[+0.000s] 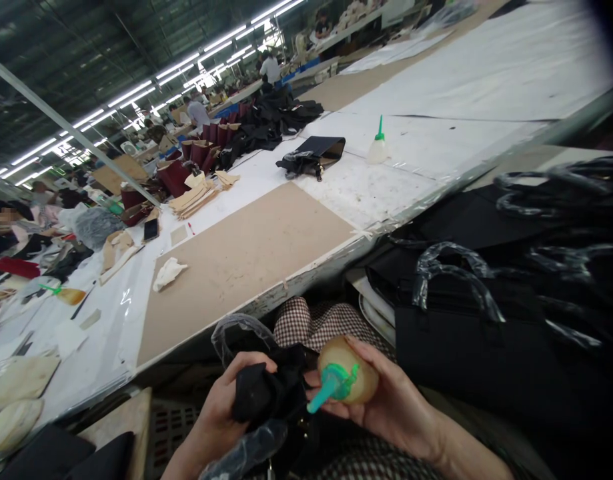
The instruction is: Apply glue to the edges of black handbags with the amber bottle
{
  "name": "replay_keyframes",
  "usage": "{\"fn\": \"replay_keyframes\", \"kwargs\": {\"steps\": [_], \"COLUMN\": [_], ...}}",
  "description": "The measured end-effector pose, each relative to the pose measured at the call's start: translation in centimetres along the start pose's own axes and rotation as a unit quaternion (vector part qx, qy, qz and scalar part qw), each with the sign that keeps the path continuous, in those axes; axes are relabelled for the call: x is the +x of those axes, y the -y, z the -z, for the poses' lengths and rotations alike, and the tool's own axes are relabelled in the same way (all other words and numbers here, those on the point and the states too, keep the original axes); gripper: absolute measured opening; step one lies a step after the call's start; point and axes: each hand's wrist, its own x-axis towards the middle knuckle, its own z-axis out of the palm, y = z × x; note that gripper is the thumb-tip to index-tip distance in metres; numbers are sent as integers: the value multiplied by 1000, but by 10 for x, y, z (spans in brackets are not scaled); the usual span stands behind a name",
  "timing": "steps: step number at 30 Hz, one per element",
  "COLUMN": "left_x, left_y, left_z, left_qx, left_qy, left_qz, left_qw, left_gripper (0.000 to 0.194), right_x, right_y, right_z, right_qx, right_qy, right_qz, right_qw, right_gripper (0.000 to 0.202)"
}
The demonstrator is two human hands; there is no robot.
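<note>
Black bag (259, 393) in lap (331, 323), gripped by left hand (213, 407); right hand (399, 403) cups squeeze bottle (363, 380), nozzle (329, 387) toward bag. Work on bag looks unfinished; how much applied, cannot tell. To right, dark bags (451, 347) with plastic-wrapped handles (422, 280) seem further along.

The held bottle (365, 379) lies between the held bag (256, 395), left, and the piled bags (456, 340), right.

Most of the left hand's (216, 410) fingers are hidden behind the black bag (256, 393); its lower handle (251, 450) runs off the bottom edge. The right hand (396, 407) covers part of the bottle (365, 379). The right edge crops the handbags (451, 340); distant workers (271, 69) are blurred.
</note>
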Motion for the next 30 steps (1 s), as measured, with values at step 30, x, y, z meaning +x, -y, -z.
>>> {"fn": "replay_keyframes", "kwargs": {"steps": [30], "left_x": [18], "left_y": [-2], "left_z": [-19], "left_qx": [206], "left_qy": [24], "left_qz": [-161], "left_qw": [965], "left_gripper": [34], "right_x": [-6], "right_y": [23], "right_z": [-42], "right_qx": [-301], "right_qy": [68], "right_qz": [150], "right_qw": [939], "right_gripper": [43]}}
